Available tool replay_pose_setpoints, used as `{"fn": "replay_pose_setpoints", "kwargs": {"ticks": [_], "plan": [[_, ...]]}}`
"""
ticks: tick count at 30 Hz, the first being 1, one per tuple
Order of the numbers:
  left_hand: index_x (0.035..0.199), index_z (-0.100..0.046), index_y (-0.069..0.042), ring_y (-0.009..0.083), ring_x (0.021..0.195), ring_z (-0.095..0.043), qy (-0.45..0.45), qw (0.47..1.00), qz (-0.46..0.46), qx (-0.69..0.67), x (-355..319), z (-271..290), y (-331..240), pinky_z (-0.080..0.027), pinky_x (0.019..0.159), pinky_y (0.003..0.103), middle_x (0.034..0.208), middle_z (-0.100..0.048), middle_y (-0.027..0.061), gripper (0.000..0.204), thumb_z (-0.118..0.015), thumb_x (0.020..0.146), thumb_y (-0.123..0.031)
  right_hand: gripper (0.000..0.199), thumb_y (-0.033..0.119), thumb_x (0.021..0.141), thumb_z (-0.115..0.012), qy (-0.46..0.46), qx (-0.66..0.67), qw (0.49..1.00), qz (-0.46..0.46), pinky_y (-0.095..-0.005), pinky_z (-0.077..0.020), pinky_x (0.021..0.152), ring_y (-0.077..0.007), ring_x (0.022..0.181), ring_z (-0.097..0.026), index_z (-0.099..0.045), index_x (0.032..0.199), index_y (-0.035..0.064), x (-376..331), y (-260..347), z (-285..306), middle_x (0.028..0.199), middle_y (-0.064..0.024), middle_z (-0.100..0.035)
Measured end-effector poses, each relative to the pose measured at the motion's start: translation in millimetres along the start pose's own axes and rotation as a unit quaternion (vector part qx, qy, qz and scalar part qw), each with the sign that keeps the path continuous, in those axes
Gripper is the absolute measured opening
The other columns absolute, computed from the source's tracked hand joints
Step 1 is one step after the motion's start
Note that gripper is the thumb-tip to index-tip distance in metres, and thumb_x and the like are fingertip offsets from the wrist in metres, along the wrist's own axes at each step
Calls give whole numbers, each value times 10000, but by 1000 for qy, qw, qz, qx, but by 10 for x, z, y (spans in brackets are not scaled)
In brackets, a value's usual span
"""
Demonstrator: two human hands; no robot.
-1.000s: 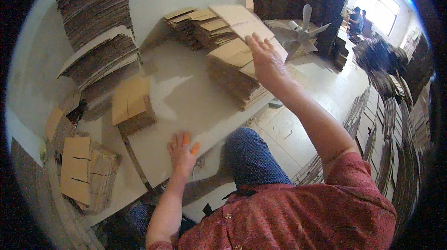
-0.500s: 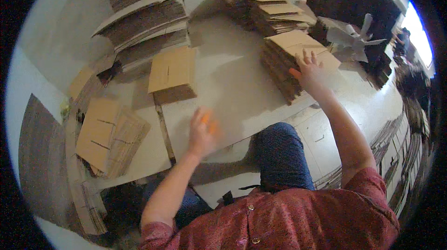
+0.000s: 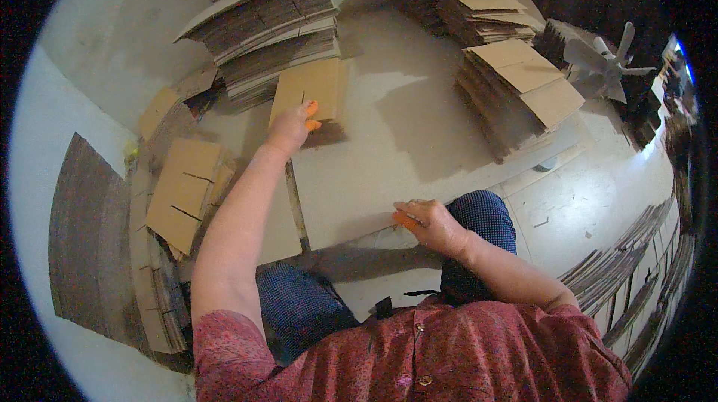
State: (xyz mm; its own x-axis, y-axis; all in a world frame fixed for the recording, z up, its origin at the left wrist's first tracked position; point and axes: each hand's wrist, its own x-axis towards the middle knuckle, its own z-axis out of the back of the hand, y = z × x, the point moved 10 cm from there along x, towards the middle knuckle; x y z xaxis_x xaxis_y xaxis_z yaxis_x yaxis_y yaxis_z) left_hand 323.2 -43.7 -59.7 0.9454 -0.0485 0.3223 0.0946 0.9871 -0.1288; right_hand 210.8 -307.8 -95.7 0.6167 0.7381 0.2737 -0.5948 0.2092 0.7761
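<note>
My left hand (image 3: 290, 128) reaches over the near edge of a small stack of brown cardboard pieces (image 3: 320, 80). Its fingers are apart, with orange covers on two of them; whether they press on the top piece is hard to tell. Low over the table's front edge is my right hand (image 3: 434, 227), loosely curled, orange showing at its thumb. I see nothing in it, and the thumb stands a little off the fingers. A taller, leaning stack of cut cardboard (image 3: 523, 77) lies at the right of the table (image 3: 351, 192).
More cardboard piles stand at the back left (image 3: 277, 28) and back right (image 3: 479, 2). Loose slotted pieces (image 3: 183, 192) lie at left. A grey fan (image 3: 607, 65) is beyond the right stack. Bundled cardboard (image 3: 621, 260) covers the floor at right.
My left hand has moved forward to the small stack. My right hand has left the right-hand stack and come back to the table's front edge. The whole view has shifted slightly.
</note>
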Motion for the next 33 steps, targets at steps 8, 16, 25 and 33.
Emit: {"fn": "replay_pose_setpoints", "kwargs": {"ticks": [8, 16, 25, 33], "plan": [[981, -655, -38, 239, 852, -617, 58, 978, 92, -177, 51, 245, -60, -462, 747, 314, 942, -657, 127, 246, -654, 762, -151, 203, 174, 865, -554, -83, 142, 983, -85, -292, -431, 550, -151, 583, -499, -598, 943, -8, 68, -364, 166, 710, -107, -610], [1068, -622, -53, 154, 897, -594, -81, 963, 52, -250, -118, 582, -303, -464, 794, 273, 999, -646, 105, 274, -595, 804, -119, 327, 283, 890, -523, -86, 371, 900, -212, -283, -476, 633, -154, 718, -591, -578, 1040, -2, 57, -500, 112, 852, -99, -628], [1078, -590, -20, 284, 1107, -499, -75, 959, -229, -150, -1573, 540, -1987, -399, 947, 353, 1159, -550, 133, 332, -619, 795, -191, 211, 207, 833, -596, -232, 509, 787, -260, -254, -466, 677, -132, 754, -572, -587, 983, 59, -86, -714, 292, 849, -21, -615], [1150, -437, -15, 363, 1091, -467, -27, 874, 333, 352, -2338, 1518, 955, -434, 831, 460, 1232, -435, 220, 527, -543, 833, -423, 191, 149, 817, -613, -189, 370, 894, -169, -249, -426, 652, -105, 770, -551, -637, 964, 29, -89, -410, 401, 870, -5, -629]]}}
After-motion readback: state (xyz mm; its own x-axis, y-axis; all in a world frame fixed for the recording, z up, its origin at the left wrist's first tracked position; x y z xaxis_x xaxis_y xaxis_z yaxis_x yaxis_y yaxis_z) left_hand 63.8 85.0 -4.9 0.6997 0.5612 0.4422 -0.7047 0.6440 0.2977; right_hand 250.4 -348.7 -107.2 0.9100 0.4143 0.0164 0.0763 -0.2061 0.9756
